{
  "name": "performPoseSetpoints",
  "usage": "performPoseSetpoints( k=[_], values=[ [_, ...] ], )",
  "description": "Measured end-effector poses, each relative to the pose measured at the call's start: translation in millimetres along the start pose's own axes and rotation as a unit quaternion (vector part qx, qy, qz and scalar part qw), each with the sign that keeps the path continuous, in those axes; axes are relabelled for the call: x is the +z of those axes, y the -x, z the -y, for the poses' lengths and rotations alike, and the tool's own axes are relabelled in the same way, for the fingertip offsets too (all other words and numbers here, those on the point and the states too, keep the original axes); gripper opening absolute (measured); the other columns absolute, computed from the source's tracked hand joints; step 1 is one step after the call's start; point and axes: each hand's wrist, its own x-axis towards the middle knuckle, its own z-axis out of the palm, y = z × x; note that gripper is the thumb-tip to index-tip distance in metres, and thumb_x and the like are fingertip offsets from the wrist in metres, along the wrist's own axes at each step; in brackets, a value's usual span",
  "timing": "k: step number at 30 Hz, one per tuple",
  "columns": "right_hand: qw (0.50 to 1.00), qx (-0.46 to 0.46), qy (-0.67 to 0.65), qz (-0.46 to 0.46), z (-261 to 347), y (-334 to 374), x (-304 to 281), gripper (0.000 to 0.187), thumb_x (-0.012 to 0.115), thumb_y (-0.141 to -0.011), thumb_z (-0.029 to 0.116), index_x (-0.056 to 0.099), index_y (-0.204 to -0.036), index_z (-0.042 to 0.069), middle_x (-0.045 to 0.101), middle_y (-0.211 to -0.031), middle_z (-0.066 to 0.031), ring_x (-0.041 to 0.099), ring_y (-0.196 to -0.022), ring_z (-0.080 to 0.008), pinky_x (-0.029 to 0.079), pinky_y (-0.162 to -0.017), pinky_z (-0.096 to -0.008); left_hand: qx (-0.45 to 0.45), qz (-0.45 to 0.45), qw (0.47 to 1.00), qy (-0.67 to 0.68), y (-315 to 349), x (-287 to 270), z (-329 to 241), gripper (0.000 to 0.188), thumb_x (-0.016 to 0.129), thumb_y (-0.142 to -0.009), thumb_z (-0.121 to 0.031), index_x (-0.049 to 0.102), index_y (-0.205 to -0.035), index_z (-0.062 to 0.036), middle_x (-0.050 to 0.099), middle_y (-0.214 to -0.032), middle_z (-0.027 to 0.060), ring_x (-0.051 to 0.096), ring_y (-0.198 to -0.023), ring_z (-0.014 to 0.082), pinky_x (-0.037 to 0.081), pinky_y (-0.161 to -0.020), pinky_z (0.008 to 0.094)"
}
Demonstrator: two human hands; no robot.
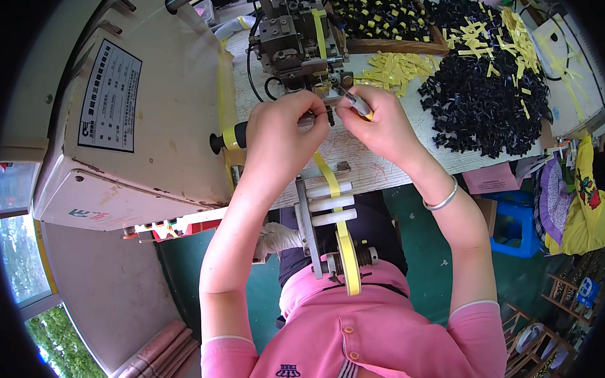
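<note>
My left hand (284,129) is closed in a pinch just below the machine head (297,46). At its fingertips is a small dark toothed piece (330,115). My right hand (381,119) is closed round a slim pen-like tool (359,106) with a pale grip and a thin metal tip pointing up and left toward the machine. The two hands nearly meet, a narrow gap between them. Yellow tape (326,171) climbs from a reel (348,264) past white rollers (333,203) toward my hands, which hide part of its path. More yellow tape shows on the machine head.
To the right lie a heap of small black parts (486,112) and loose yellow strips (395,72). A wooden tray (397,46) behind holds black parts with yellow pieces. A large beige machine housing (160,107) bounds the left; a blue stool (517,225) stands below right.
</note>
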Motion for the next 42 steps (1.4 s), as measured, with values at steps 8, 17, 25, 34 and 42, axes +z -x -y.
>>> performPoseSetpoints(
  k=[8, 17, 25, 34, 42],
  values=[
    [1.0, -0.017, -0.009, -0.025, 16, -7, 3, 0.01, 0.063, -0.08, 0.008, 0.057, -0.078, 0.0, 0.055, -0.067, -0.006, 0.051, -0.061, -0.0136, 0.042, -0.059, -0.0283, 0.111, 0.01, 0.991, -0.072, 1, -3, 9, 0.013, 0.068, -0.07, -0.003, 0.063, -0.082, -0.0015, 0.065, -0.076, 0.0107, 0.063, -0.067, 0.0267, 0.048, -0.06, 0.0318],
    [0.999, -0.028, 0.017, -0.031, 5, -6, 0, 0.011, 0.063, -0.079, 0.008, 0.057, -0.08, -0.001, 0.057, -0.069, -0.0096, 0.056, -0.063, -0.0199, 0.043, -0.059, -0.031, 0.11, -0.013, 0.992, -0.058, 2, -4, 5, 0.009, 0.067, -0.072, -0.002, 0.064, -0.08, -0.0014, 0.063, -0.068, 0.0084, 0.062, -0.064, 0.0248, 0.047, -0.06, 0.0309],
    [0.993, -0.1, -0.016, -0.056, 12, -1, 3, 0.014, 0.065, -0.08, 0.01, 0.058, -0.082, -0.002, 0.06, -0.076, -0.0089, 0.057, -0.068, -0.0168, 0.044, -0.063, -0.03, 0.042, -0.031, 0.998, -0.033, -5, 3, 2, 0.013, 0.067, -0.07, -0.002, 0.058, -0.079, 0.0013, 0.061, -0.083, 0.0105, 0.06, -0.076, 0.0218, 0.046, -0.069, 0.0296],
    [0.978, 0.115, -0.156, 0.078, 12, 27, -16, 0.02, 0.054, -0.093, 0.013, 0.053, -0.106, -0.001, 0.057, -0.071, -0.005, 0.057, -0.061, -0.0127, 0.046, -0.055, -0.0247, 0.104, -0.072, 0.991, -0.042, -4, 12, 9, 0.012, 0.065, -0.065, -0.004, 0.054, -0.071, -0.0043, 0.058, -0.069, 0.0072, 0.058, -0.069, 0.0289, 0.042, -0.063, 0.0397],
    [0.905, 0.25, -0.293, 0.179, 20, 29, -14, 0.032, 0.043, -0.099, 0.031, 0.051, -0.099, 0.0, 0.055, -0.062, -0.0069, 0.052, -0.04, -0.0136, 0.041, -0.036, -0.0252, 0.108, -0.084, 0.99, -0.031, -4, 14, 9, 0.013, 0.066, -0.065, -0.003, 0.054, -0.072, -0.0049, 0.058, -0.069, 0.0066, 0.058, -0.069, 0.0286, 0.042, -0.062, 0.0387]
  ],
)
